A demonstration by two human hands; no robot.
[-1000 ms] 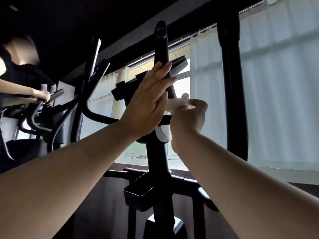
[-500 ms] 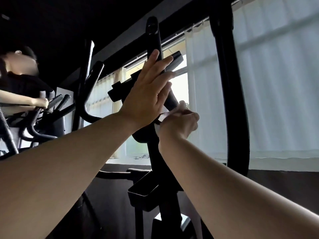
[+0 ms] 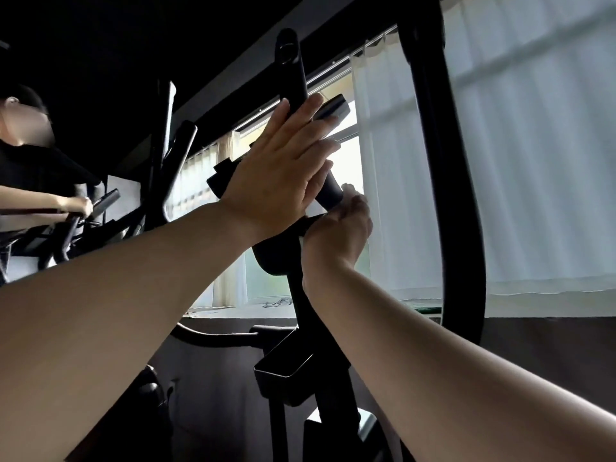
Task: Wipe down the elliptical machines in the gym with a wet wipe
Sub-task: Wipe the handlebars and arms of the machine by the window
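The left hand (image 3: pixel 276 181) lies flat, fingers straight, against the black plastic elliptical console (image 3: pixel 333 110), while the right hand (image 3: pixel 336 231) curls round its black tubular handlebar (image 3: pixel 328 191).

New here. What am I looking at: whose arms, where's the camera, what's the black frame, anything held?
The view comes from a camera worn on a person's head, so the two bare arms are the wearer's own. The black frame is an elliptical machine, standing before a window with a white curtain. The left hand lies flat, fingers straight, against the machine's upper part. The right hand is curled at the bar just below. A pale scrap at its fingertips looks like the wipe, mostly hidden. There is no table. At far left another person is at a second machine.
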